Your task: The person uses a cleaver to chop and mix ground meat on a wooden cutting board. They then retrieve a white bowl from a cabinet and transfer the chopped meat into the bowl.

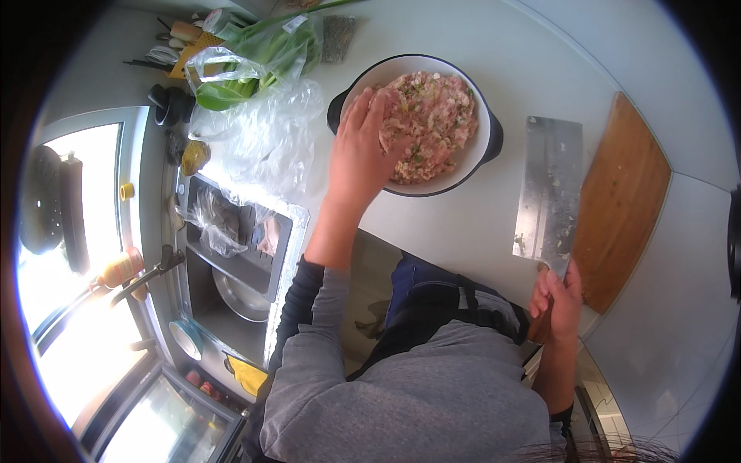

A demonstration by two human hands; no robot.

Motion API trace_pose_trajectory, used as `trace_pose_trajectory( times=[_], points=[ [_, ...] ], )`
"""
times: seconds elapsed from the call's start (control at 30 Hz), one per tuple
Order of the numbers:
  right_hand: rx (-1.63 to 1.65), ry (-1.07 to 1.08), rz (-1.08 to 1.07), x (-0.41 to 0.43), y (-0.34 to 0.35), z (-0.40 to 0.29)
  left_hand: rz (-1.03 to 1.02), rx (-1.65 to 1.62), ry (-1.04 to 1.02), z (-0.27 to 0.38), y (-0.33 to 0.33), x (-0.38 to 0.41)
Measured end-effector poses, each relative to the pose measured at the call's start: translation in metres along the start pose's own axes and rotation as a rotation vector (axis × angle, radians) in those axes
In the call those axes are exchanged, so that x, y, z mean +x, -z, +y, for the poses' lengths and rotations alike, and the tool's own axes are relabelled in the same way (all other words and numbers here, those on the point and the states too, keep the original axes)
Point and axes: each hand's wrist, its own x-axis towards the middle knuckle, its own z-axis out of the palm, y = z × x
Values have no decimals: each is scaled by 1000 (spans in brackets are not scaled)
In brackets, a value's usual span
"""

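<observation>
My left hand (360, 147) reaches over the near left rim of a white two-handled pot (481, 130) with a dark outside. Its fingers and thumb are apart and touch the minced meat (431, 124), which is mixed with chopped green and pale bits. Whether any meat is gripped under the palm is hidden. My right hand (558, 301) is closed around the wooden handle of a cleaver (550, 185). The broad blade points away from me, right of the pot, with small food scraps stuck to it.
A wooden cutting board (625, 202) lies along the right wall beside the blade. Left of the pot are leafy greens (231, 92) and clear plastic bags (260, 139). Further left, a sink (231, 312) holds a metal bowl (243, 295) and a bagged item (217, 223). A scouring pad (338, 39) lies behind.
</observation>
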Motion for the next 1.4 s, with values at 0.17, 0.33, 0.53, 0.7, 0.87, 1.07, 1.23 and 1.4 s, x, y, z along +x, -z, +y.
trace_pose_trajectory(
  times=[0.17, 0.33, 0.53, 0.7, 0.87, 1.07, 1.23, 1.4],
  points=[
    [-16, -48, -101, 5, -12, -3, 26, -142, 51, -15, -16, 24],
    [-78, -93, -154, 25, -46, 1, -145, -126, 159, -20, -14, 35],
    [-178, -93, -294, 48, -53, 12, -155, -202, 58, -31, -23, 23],
    [-140, -37, -298, 31, -44, -4, -99, -128, 51, -7, -21, 9],
    [-149, -22, -197, 17, -29, -10, -75, -143, 29, -30, -44, 15],
    [-133, -3, -246, 40, -45, 14, -42, -346, 262, -14, -44, 10],
    [-289, 19, -258, 57, -67, 30, -14, -588, 379, 3, -44, -1],
    [-372, 31, -280, 65, -86, 33, 83, -1018, 559, 27, -47, -4]
  ],
)
